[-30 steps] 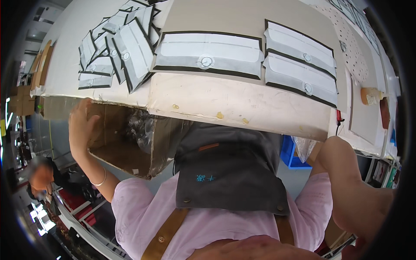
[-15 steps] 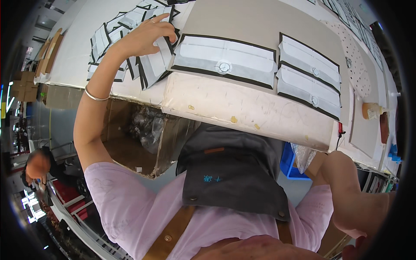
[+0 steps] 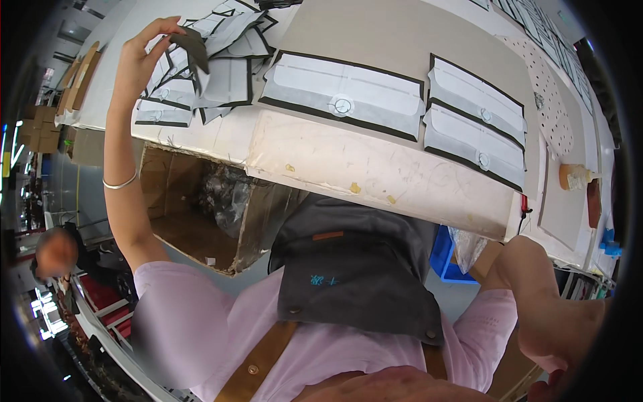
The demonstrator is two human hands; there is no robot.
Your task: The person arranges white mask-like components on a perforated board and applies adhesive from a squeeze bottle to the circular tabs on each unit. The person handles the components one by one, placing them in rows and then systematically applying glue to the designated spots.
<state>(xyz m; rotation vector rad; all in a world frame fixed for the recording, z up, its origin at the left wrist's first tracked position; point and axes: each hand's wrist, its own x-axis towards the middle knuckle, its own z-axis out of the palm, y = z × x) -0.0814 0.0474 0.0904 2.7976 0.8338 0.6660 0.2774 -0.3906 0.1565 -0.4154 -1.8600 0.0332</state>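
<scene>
L hand [image 3: 144, 57] w/ dark piece [image 3: 191, 47]

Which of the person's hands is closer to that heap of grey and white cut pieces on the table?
The left. The left hand is raised right at the heap of cut pieces, pinching a dark piece above it. The right hand is out of view; only its bent arm shows, far off at lower right.

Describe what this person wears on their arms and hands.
Both hands are bare, with no gloves. The left hand has a thin silver bangle on the forearm below it. Short pale pink sleeves cover the upper arms only. The right hand is out of view.
</scene>
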